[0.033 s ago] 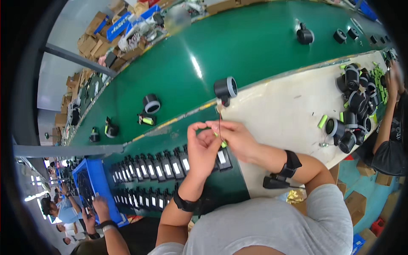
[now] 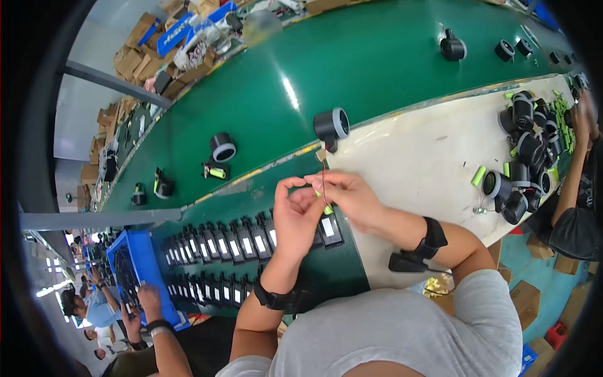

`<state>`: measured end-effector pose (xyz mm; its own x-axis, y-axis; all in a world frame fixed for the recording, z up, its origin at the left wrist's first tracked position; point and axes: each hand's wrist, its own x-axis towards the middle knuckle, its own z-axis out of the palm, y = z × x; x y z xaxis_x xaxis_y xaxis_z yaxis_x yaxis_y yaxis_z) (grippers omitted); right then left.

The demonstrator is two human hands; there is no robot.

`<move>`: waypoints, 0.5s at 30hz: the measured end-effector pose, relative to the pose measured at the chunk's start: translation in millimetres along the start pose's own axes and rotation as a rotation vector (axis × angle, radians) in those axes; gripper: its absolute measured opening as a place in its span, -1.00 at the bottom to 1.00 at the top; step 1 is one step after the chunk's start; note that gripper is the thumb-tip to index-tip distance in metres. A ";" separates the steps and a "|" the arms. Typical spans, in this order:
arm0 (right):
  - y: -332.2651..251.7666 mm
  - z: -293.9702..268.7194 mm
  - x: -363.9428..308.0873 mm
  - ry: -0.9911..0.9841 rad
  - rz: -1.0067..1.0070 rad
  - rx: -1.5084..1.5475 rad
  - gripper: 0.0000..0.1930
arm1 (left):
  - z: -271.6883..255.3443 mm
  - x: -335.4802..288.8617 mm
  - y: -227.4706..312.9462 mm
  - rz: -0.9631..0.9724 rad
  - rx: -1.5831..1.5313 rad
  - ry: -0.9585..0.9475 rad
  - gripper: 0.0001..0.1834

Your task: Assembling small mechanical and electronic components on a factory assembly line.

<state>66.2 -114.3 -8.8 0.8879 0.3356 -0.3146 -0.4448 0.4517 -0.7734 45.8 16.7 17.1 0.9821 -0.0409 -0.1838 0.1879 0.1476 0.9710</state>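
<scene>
My left hand [image 2: 295, 217] and my right hand [image 2: 353, 200] meet at the table's front section, fingertips pinched together. Between them is a green battery cell [image 2: 328, 210], mostly covered by the fingers. A thin red wire [image 2: 324, 169] rises from the fingers to a small pale connector [image 2: 321, 154]. Just beyond the connector, a black round housing with a grey rim [image 2: 331, 124] rests at the belt's near edge. Below and left of my hands, black rectangular casings with white labels [image 2: 246, 245] stand in two rows.
A green conveyor belt [image 2: 370, 69] carries more round housings [image 2: 222, 147]. Black housings and green cells pile up on the white board [image 2: 408, 147] at right, near a co-worker's hand [image 2: 584, 116]. A blue bin [image 2: 147, 264] stands at left beside another person's hands [image 2: 149, 303].
</scene>
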 end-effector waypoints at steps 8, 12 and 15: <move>-27.4 -25.9 17.1 -0.246 -0.833 -1.093 -0.76 | -18.5 -31.4 3.4 -0.214 0.463 -0.061 -0.75; -3.1 -32.5 33.5 -0.434 -0.823 -1.106 -0.73 | -17.1 -38.5 -16.7 0.013 0.713 -0.048 -0.72; -4.0 -33.7 34.6 -0.453 -0.778 -1.094 -0.74 | -15.2 -42.6 -28.4 0.079 0.824 -0.003 -0.70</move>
<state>102.7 -132.3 -35.2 0.6532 0.6283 0.4225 0.6331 -0.1472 -0.7600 -1.2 29.2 -5.0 0.9918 -0.0632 -0.1109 0.0478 -0.6218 0.7817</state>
